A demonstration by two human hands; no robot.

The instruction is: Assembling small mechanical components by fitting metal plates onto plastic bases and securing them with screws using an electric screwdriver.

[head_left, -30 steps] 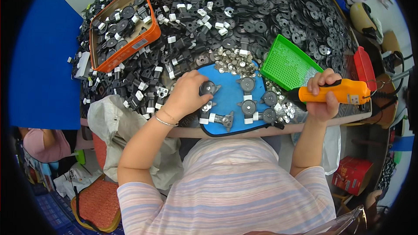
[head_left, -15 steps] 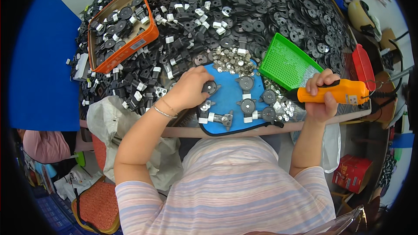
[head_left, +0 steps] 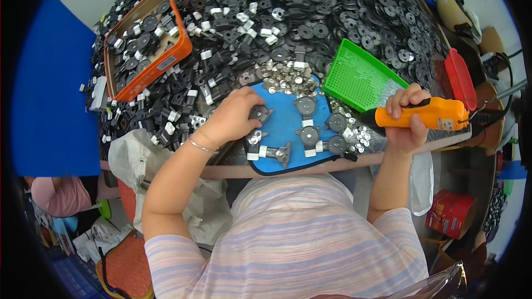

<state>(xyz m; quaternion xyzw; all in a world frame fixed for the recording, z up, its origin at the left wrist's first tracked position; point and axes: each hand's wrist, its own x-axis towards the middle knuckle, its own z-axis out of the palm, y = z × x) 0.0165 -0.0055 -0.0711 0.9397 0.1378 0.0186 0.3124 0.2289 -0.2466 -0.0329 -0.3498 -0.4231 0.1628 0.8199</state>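
My left hand (head_left: 235, 115) has its fingers closed on a round dark-grey plastic disc part (head_left: 259, 113) at the left edge of a blue mat (head_left: 282, 112). My right hand (head_left: 407, 120) is wrapped round an orange electric screwdriver (head_left: 443, 113), its black nose pointing left toward the mat. On the mat lie several dark assemblies with white blocks, among them an upper disc assembly (head_left: 306, 106), a lower one (head_left: 308, 136) and a sideways one (head_left: 275, 153) near the front edge. Small silver metal pieces (head_left: 289, 79) are heaped at the mat's far edge.
A huge pile of black discs (head_left: 360, 5) and white-ended parts covers the back. An orange tin (head_left: 180, 49) of parts stands left, a green perforated tray (head_left: 360, 75) right of the mat, a red tray (head_left: 460, 79) far right. A whitish cloth bag (head_left: 136, 158) hangs at the front left.
The whole view has shifted slightly, so the table's things sit a little farther left. Both hands keep their holds; the screwdriver stays almost in place.
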